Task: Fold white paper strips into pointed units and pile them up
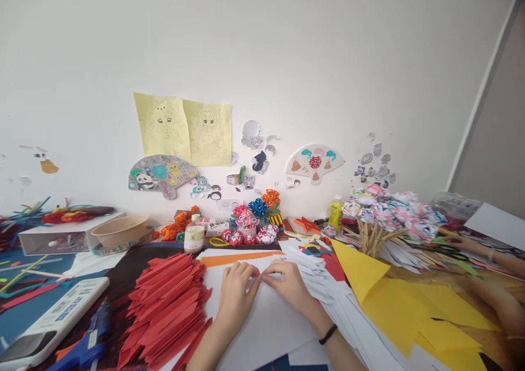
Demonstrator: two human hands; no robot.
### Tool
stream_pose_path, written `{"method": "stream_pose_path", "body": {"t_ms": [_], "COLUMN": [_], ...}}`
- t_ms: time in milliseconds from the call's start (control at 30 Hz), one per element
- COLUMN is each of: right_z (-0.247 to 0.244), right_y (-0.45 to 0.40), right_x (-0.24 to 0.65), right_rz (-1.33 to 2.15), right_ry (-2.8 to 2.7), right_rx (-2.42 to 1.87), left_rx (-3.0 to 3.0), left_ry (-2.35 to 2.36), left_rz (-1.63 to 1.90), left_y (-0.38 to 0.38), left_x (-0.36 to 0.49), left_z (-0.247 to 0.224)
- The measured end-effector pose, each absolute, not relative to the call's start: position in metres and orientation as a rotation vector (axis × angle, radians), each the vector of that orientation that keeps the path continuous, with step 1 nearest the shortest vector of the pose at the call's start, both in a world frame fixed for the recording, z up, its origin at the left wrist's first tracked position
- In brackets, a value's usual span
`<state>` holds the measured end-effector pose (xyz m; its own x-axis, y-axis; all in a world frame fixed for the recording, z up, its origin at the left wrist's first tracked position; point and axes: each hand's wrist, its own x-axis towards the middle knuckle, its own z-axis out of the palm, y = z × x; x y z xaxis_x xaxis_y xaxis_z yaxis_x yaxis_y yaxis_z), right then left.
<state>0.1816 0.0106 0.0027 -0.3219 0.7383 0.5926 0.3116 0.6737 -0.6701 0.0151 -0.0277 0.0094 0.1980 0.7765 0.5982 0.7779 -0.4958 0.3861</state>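
Note:
My left hand and my right hand meet over white paper. Thumb and fingers of each hand are pinched together, tip to tip; what lies between them is too small to make out. A dark band circles my right wrist. Left of my hands lies a thick heap of folded red paper strips. White paper strips are stacked on the right side. Orange paper shows just behind my hands.
A blue glue gun and a white power strip lie at left. Yellow sheets spread at right, near another person's hands. Paper flowers on sticks, a drink bottle and a bowl stand by the wall.

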Motion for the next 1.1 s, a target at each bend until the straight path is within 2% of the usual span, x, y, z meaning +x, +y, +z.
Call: {"method": "stream_pose_path", "body": {"t_ms": [500, 1100], "right_z": [-0.008, 0.001], "right_y": [0.011, 0.01], "right_x": [0.178, 0.185], "right_rz": [0.339, 0.388], "right_ry": [-1.908, -1.781], "right_rx": [-0.885, -0.927], "left_rx": [-2.333, -2.149], "left_ry": [-1.579, -1.594], "left_rz": [-0.955, -0.814], "left_y": [-0.024, -0.024], "left_x": [0.017, 0.008], "left_z": [0.003, 0.005]}}
